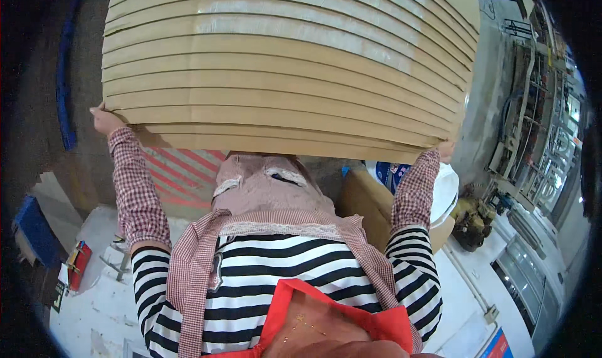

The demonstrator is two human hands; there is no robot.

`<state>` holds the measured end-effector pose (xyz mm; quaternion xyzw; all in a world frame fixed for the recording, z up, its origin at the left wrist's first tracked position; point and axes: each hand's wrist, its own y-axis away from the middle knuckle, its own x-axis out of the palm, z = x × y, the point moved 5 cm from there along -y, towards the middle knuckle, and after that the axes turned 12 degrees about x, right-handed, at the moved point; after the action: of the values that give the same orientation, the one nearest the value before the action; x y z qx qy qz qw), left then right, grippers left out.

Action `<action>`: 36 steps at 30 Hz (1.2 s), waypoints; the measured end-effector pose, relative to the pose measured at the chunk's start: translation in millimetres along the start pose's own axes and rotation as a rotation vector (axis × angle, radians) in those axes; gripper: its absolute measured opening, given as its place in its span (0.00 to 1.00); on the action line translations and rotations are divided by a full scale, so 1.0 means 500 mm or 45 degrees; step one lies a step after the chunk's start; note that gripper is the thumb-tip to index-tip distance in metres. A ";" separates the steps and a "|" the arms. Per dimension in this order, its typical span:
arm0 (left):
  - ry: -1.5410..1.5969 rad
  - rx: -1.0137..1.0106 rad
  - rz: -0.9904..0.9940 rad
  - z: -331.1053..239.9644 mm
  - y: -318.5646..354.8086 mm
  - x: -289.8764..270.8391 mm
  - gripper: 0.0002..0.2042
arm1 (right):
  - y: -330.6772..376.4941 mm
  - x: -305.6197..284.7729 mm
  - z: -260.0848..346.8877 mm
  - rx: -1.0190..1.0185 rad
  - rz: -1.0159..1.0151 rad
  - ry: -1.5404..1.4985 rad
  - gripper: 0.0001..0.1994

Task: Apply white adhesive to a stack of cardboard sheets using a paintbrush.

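Flat brown cardboard sheets (301, 85) lie overlapped like shingles in a wide fanned stack across the top of the head view. Whitish, streaky patches (301, 25) cover part of the farther strips. At the near left corner, my left hand (108, 121) is closed on the edge of the nearest cardboard sheet. Opposite it, my right hand (446, 151) grips the near right corner, with its fingers partly hidden by the board. Both arms are stretched wide, and the near edge of the cardboard runs between my hands in front of my apron (269, 192).
Red and white diagonal stripes (182, 176) mark the floor below the stack. Beside my right forearm stand a white bucket (444, 195) and a brown carton (365, 204). A greenish-brown motor-like machine (471, 223) sits farther right. A blue bar (64, 88) runs along the left.
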<state>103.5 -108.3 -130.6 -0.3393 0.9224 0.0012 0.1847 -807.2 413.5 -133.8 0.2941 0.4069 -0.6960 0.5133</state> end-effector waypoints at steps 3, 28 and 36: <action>-0.672 0.248 -0.048 0.015 -0.001 0.006 0.26 | 0.034 0.032 0.001 -0.003 -0.102 0.039 0.20; -0.673 0.386 0.244 -0.057 0.022 0.029 0.29 | 0.006 0.091 -0.045 0.128 0.072 0.254 0.23; -0.362 0.312 0.189 -0.099 0.019 0.007 0.27 | -0.045 0.080 -0.113 0.155 0.039 -0.096 0.20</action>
<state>78.4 -109.4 -86.6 -0.2417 0.9027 -0.0496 0.3525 -841.0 446.6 -189.0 0.3045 0.3395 -0.7221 0.5201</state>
